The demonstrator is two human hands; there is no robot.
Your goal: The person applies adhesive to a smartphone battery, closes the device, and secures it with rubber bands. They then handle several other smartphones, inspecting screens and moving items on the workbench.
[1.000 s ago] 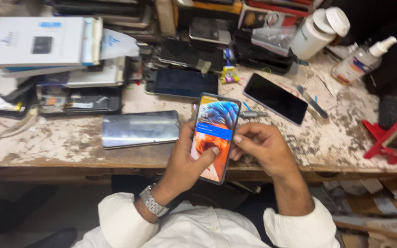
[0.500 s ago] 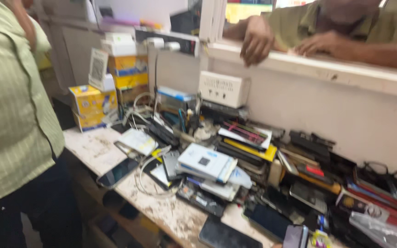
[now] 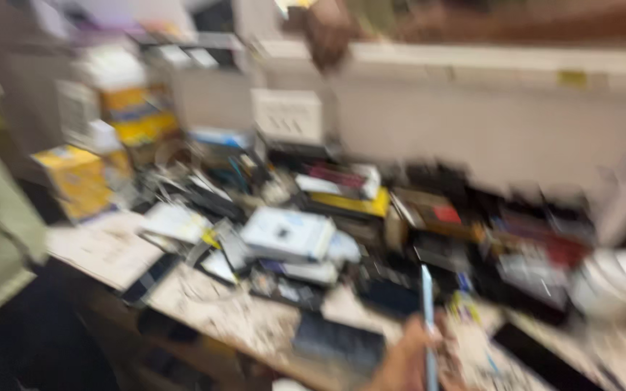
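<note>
Hand (image 3: 406,362) holds smartphone (image 3: 427,326) edge-on above cluttered bench (image 3: 240,318); fingers' state indiscernible through blur. Phone probably thin, rigid, slick, fragile glass: best gripped by side edges

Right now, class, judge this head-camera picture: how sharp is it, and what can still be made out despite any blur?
Head view: strong motion blur smears the whole frame, no edge is crisp. Still readable: a hand at the bottom edge holding a thin phone edge-on, a white box amid clutter on the worn counter, yellow boxes at left. Which hand it is cannot be told; lighting is even, with no glare.
</note>
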